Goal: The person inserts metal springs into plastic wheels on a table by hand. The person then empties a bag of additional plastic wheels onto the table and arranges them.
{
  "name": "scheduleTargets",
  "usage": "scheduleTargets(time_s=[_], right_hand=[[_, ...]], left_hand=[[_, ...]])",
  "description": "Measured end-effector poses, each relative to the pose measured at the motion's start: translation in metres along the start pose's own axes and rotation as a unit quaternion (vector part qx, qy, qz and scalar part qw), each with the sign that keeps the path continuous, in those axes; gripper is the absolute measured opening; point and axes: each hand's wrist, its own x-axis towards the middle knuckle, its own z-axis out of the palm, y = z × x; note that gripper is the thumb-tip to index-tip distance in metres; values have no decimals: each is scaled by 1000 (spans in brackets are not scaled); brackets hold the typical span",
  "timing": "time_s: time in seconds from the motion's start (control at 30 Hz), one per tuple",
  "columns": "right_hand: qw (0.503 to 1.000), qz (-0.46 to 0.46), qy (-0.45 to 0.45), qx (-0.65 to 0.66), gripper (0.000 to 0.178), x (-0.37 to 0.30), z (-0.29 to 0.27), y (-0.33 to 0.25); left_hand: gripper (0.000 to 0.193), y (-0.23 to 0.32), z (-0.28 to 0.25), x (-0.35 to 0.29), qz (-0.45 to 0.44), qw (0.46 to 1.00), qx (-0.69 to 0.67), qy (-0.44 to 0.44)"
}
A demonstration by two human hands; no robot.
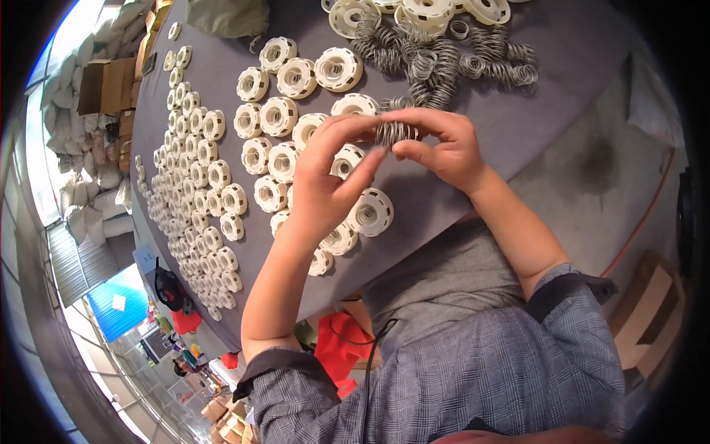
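A metal coil spring (395, 135) is held between my two hands above the table. My left hand (333, 163) curves round its left end, thumb below and fingers above. From the other side, my right hand (447, 144) grips the spring with thumb and bent fingers. Under and beside my left hand stand several cream plastic rings with coils in their centres, such as this ring (370, 212) just below. Beyond my hands lies a heap of loose coil springs (433, 70). My left hand and forearm partly hide some rings.
Many smaller cream rings (200, 174) cover the left part of the grey table (510, 126). More large cream rings (427, 9) lie at the far edge, near an olive cloth bag (228, 16). Cardboard (651, 314) stands on the floor to the right.
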Motion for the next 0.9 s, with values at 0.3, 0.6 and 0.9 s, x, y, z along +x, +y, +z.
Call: scheduleTargets(time_s=[0.3, 0.6, 0.9], right_hand=[[930, 256, -108, 240, 28, 0, -4, -2], [998, -6, 0, 62, 23, -4, 3, 6], [998, -5, 16, 55, 26, -3, 3, 13]], left_hand=[[22, -17, 4, -7, 189, 935, 300, -24], [45, -16, 10, -26, -466, 733, -496, -2], [12, -28, -19, -25, -234, 946, -213, 74]])
